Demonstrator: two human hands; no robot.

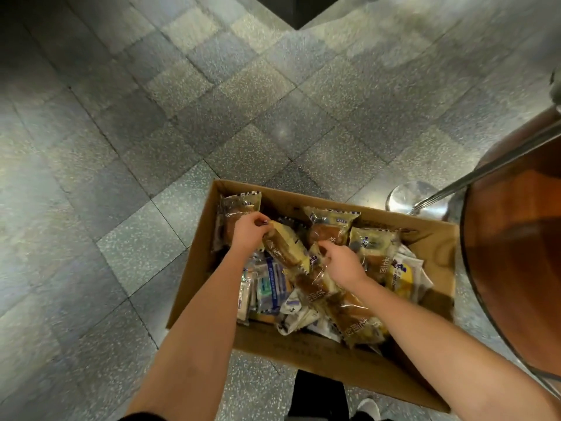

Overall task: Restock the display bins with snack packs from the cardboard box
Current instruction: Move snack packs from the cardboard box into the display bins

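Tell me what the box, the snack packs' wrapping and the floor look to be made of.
Box: brown cardboard, matte, with creased walls. Snack packs: thin plastic film, clear and printed, glossy; it crinkles and glints. Floor: speckled tiles, probably polished terrazzo or stone; thin joints, soft reflections.

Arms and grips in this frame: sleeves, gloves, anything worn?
Both forearms are bare. Left grip and right grip have no gloves, and no watch or rings are visible. A dark sleeve edge shows at the frame bottom on the left arm.
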